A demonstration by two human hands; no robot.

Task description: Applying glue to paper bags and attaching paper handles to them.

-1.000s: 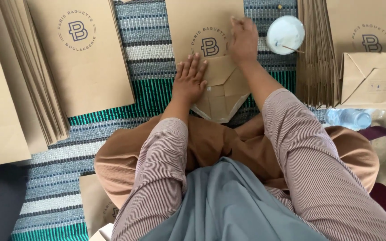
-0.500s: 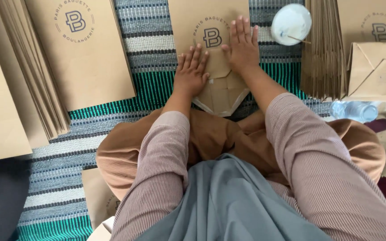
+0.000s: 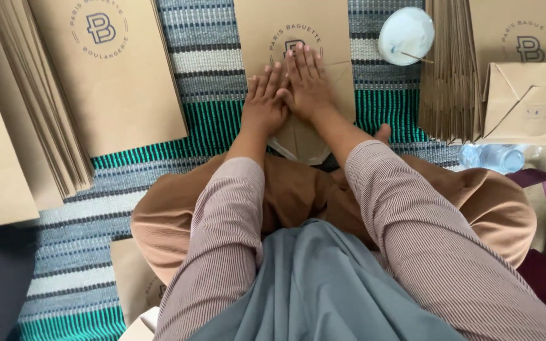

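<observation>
A: Nearest, what are the hands doing?

B: The left hand (image 3: 265, 104) and right hand (image 3: 309, 82) lie flat, fingers spread, side by side and touching, pressing the flat brown paper bag with the folded base (image 3: 295, 76) onto the striped woven mat (image 3: 203, 76) in front of the crossed legs.

A: Any risk?

B: I'd judge uneven pressure could skew the crease, or the bag could slide on the mat.

A: Farther out?

B: A round white lid-like dish (image 3: 406, 35) lies just right of the bag. Beyond it, a fanned stack of brown bags (image 3: 450, 82) and a folded one bearing a small pale label (image 3: 526, 104); left, another stack (image 3: 109, 69) showing a dark circular emblem.
</observation>
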